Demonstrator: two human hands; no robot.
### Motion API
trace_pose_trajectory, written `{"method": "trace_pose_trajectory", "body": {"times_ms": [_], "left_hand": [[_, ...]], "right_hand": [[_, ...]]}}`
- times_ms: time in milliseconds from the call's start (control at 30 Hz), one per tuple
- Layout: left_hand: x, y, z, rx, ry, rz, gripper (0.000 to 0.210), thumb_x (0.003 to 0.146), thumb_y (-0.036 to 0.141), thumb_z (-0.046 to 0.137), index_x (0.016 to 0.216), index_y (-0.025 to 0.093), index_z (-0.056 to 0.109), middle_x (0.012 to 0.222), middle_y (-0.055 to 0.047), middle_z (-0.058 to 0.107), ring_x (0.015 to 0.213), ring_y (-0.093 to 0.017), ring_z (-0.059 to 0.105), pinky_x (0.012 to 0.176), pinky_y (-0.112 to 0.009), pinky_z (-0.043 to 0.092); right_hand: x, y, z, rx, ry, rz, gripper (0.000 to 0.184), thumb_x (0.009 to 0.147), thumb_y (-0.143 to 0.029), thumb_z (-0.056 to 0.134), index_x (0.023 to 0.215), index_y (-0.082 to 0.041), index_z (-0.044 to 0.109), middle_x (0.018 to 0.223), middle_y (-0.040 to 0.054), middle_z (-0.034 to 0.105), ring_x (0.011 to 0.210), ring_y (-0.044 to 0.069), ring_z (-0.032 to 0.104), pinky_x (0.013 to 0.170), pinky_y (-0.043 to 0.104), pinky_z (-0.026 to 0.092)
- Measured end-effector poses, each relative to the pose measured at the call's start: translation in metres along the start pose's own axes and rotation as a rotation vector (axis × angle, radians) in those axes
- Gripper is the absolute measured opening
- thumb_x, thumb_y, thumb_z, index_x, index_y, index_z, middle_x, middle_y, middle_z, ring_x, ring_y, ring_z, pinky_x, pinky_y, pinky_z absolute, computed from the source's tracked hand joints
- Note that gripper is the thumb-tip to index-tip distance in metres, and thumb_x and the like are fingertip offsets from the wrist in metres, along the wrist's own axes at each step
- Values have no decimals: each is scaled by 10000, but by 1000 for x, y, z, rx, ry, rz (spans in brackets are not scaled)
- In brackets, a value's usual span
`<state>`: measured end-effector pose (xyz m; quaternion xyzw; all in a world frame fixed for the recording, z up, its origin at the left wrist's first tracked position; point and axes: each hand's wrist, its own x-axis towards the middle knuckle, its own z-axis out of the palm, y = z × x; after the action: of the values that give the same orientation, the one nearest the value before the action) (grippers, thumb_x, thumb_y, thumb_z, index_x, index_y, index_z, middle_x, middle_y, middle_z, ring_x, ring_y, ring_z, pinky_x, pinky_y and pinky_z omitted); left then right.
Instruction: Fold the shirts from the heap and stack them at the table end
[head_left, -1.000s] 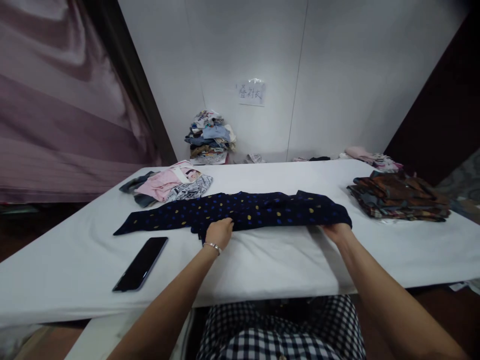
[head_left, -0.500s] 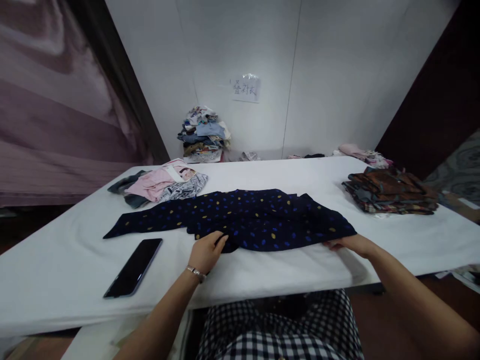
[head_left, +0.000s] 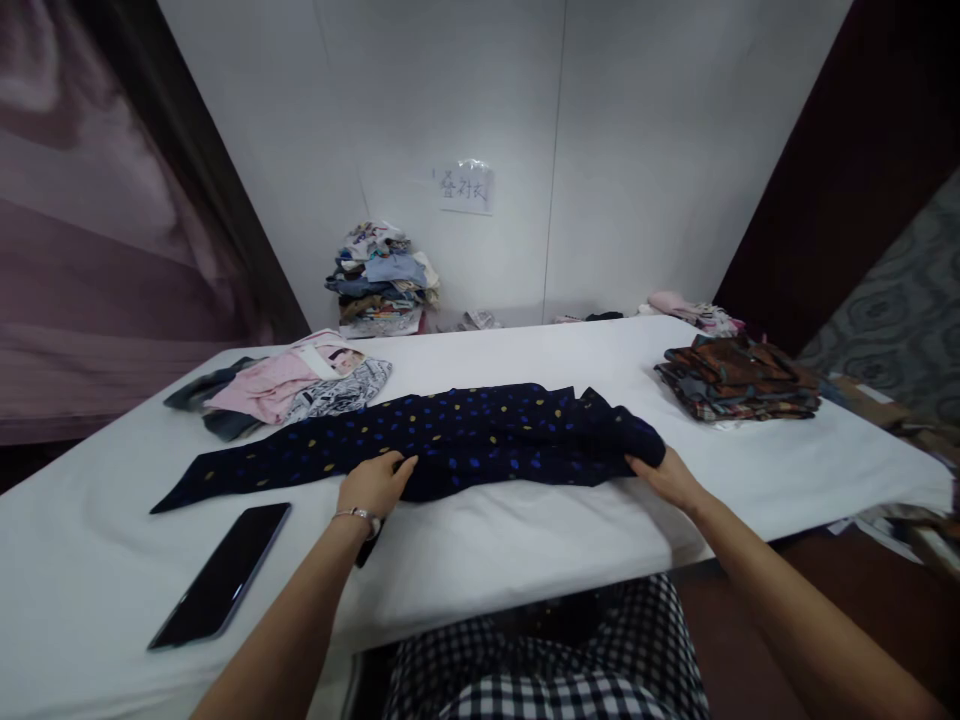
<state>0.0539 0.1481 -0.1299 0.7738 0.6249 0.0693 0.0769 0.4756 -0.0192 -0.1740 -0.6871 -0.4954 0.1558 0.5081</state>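
Observation:
A dark navy shirt [head_left: 465,435] with blue and yellow spots lies across the white table, one sleeve [head_left: 225,473] stretched out to the left. My left hand [head_left: 375,482] is closed on its near edge, left of the middle, and a bit of dark cloth hangs below the wrist. At the right end, my right hand [head_left: 661,474] pinches the shirt, thumb on top; the fingers beneath are partly hidden. The fabric near the right hand is bunched into folds.
A black phone [head_left: 221,577] lies at the front left of the table [head_left: 480,545]. Pink and grey clothes [head_left: 277,385] are heaped behind the sleeve. Folded brown plaid clothes [head_left: 739,378] are stacked at right. A tall clothes pile [head_left: 384,280] stands against the wall, near a paper sign [head_left: 466,187].
My right hand has come inward and its thumb now shows on top of the cloth. The shirt's right end is gathered narrower. My left hand keeps its hold; the view has shifted right.

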Motion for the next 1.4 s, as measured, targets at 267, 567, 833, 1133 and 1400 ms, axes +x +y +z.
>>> {"method": "trace_pose_trajectory", "body": {"times_ms": [267, 567, 833, 1133, 1400], "left_hand": [[10, 53, 13, -189, -24, 215, 352, 838, 455, 473, 997, 215, 676, 1054, -62, 682, 937, -212, 623, 800, -288, 454], [3, 172, 67, -987, -349, 162, 377, 730, 500, 638, 881, 156, 667, 814, -59, 697, 714, -188, 628, 649, -279, 474], [3, 163, 100, -1331, -404, -33, 167, 646, 253, 725, 634, 148, 595, 590, -13, 635, 562, -141, 586, 599, -268, 474], [-6, 185, 99, -1500, -451, 46, 184, 609, 169, 668, 789, 132, 682, 682, -31, 690, 628, -162, 623, 664, -286, 499], [-15, 191, 96, -1412, -470, 102, 280, 627, 107, 598, 883, 117, 712, 767, -67, 725, 709, -208, 658, 730, -332, 520]], "right_hand": [[-15, -31, -7, -315, -697, -62, 444, 689, -252, 638, 1131, -209, 626, 1112, 60, 657, 970, 258, 605, 897, 416, 481], [-55, -88, 61, -730, -704, -688, 187, 756, -299, 634, 853, -165, 722, 1148, 139, 588, 1219, 324, 393, 1097, 538, 152], [-50, -76, 59, 80, -528, -149, 269, 859, -390, 503, 854, -186, 678, 821, 57, 677, 794, 177, 617, 744, 312, 481], [32, -63, 61, 203, -351, 502, 422, 771, -544, 603, 915, -149, 636, 994, 121, 641, 616, 118, 550, 487, 234, 457], [51, -54, 65, 333, -407, 566, 310, 740, -343, 708, 985, -163, 653, 799, 43, 676, 663, 119, 586, 573, 209, 448]]}}
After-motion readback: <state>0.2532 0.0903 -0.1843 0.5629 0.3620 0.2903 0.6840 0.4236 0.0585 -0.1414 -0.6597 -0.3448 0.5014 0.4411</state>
